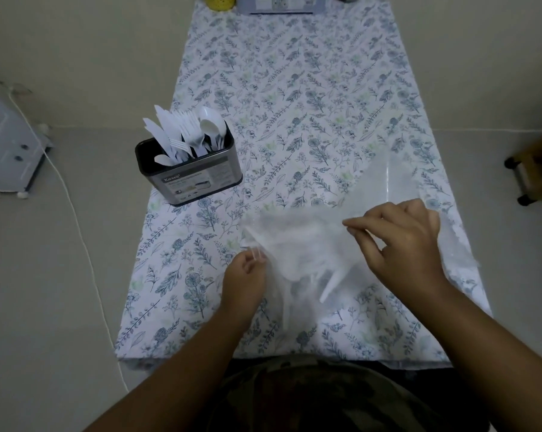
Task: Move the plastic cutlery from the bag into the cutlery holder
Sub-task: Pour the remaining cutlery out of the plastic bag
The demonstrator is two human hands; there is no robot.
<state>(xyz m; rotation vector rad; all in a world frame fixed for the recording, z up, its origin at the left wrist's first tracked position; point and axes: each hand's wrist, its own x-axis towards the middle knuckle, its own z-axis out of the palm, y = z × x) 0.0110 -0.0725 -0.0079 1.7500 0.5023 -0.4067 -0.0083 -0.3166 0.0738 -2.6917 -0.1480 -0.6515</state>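
A clear plastic bag (307, 244) lies on the floral tablecloth near the front edge, with a few white plastic cutlery pieces (332, 285) blurred inside it. My left hand (244, 275) pinches the bag's left edge. My right hand (400, 244) is above the bag's right part, thumb and forefinger pinched on the film. A dark metal cutlery holder (198, 179) stands at the table's left edge, filled with several white knives, forks and spoons (188, 132).
The floral-clothed table (310, 88) runs away from me. A yellow object (219, 1) and a box (275, 4) sit at its far end. A white cable (76, 219) runs on the floor to the left; a wheeled cart (525, 176) stands to the right.
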